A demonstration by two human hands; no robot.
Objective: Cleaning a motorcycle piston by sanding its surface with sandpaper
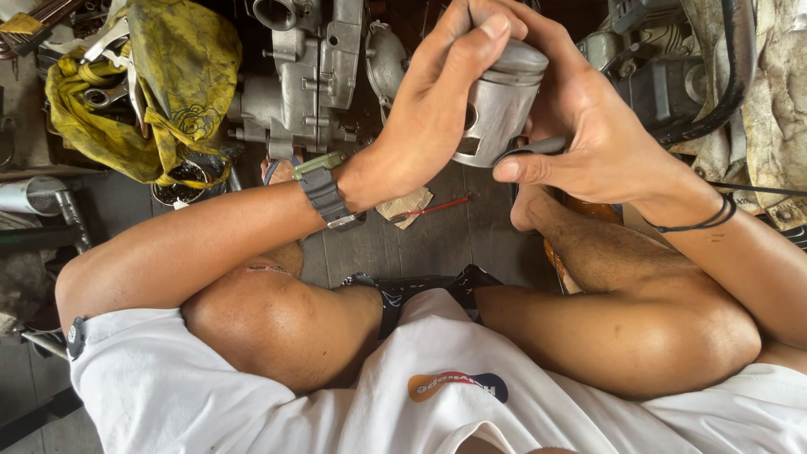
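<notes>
Presently the left hand (429, 118) held a grey metal piston (502, 105) up over the plank floor (437, 244), its grip closed around the crown and skirt, thumb on top. The right hand (588, 134) cupped the piston's far side, its grip closed on a slim dark tool (530, 150) whose tip sat by the pin bore. Judged step: work at the pin bore, piston off the engine. An engine casing (307, 71) lay beyond, near a yellow rag (168, 84). Any next move would need the piston held steady.

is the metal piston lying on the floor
No, the grey metal piston is held up off the wooden floor, gripped between the left hand and the right hand.
</notes>
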